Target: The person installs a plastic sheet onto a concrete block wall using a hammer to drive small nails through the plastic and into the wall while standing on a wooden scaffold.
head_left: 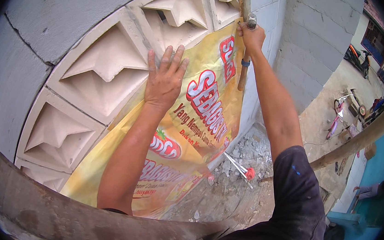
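A yellow plastic banner (185, 142) with red and white printing hangs slantwise over a wall of pale breeze blocks (110, 52). My left hand (164, 78) lies flat with fingers spread, pressing the banner's upper edge; its fingertips reach onto the block frame. At the banner's top right corner, my right hand (252, 37) is closed round a hammer (243, 76) close to its head. The hammer head shows above the fist and the handle hangs below. The fingertips of that hand touch the banner's corner; whether they pinch something small there, I cannot tell.
A wooden pole (121, 229) crosses close below me, and another pole (356, 140) slants at the right. Grey block walls (315, 34) stand beside the banner. Rubble (249, 148) covers the ground below. Farther off are a pink bicycle (335, 117), a motorcycle (357, 62) and another person (374, 191).
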Demonstrator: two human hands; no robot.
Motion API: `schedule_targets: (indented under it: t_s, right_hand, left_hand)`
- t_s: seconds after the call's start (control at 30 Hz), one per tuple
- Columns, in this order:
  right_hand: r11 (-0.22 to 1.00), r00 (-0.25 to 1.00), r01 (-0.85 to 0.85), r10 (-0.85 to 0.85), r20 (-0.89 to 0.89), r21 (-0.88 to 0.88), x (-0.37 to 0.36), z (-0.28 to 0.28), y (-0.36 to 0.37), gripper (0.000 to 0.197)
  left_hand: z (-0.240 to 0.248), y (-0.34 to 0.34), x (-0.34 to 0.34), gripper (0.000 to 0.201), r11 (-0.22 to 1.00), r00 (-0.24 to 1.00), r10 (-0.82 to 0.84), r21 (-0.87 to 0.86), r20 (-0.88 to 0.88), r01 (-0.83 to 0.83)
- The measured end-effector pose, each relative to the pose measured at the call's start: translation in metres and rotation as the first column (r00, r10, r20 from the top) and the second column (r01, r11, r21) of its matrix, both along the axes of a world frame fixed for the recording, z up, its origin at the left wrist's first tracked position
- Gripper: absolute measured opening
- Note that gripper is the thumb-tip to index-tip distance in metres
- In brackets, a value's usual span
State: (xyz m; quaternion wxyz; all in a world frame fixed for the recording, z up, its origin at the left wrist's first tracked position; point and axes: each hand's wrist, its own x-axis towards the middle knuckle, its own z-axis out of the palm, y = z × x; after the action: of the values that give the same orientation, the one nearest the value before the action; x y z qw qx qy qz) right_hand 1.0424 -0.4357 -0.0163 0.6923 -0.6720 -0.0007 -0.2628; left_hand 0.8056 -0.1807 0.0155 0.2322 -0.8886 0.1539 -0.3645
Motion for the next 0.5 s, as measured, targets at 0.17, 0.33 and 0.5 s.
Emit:
schedule_targets:
  t_s: [0.17, 0.33, 0.5]
  right_hand:
    - [0.955, 0.997, 0.073, -0.069, 0.024, -0.286, 0.011, -0.005, -0.022, 0.011]
    - [0.815, 0.962, 0.267, -0.252, 0.101, -0.515, 0.003, 0.011, -0.009, 0.019]
    - [0.763, 0.912, 0.396, -0.391, 0.123, -0.511, 0.004, 0.011, 0.007, 0.022]
  left_hand:
    - [-0.002, -0.008, 0.005, 0.045, 1.000, 1.000, -0.016, 0.008, 0.017, 0.016]
    - [-0.001, -0.004, 0.004, 0.044, 1.000, 0.999, -0.023, 0.020, 0.040, 0.022]
    - [-0.001, -0.001, 0.005, 0.043, 0.999, 0.999, -0.035, 0.015, 0.041, 0.034]
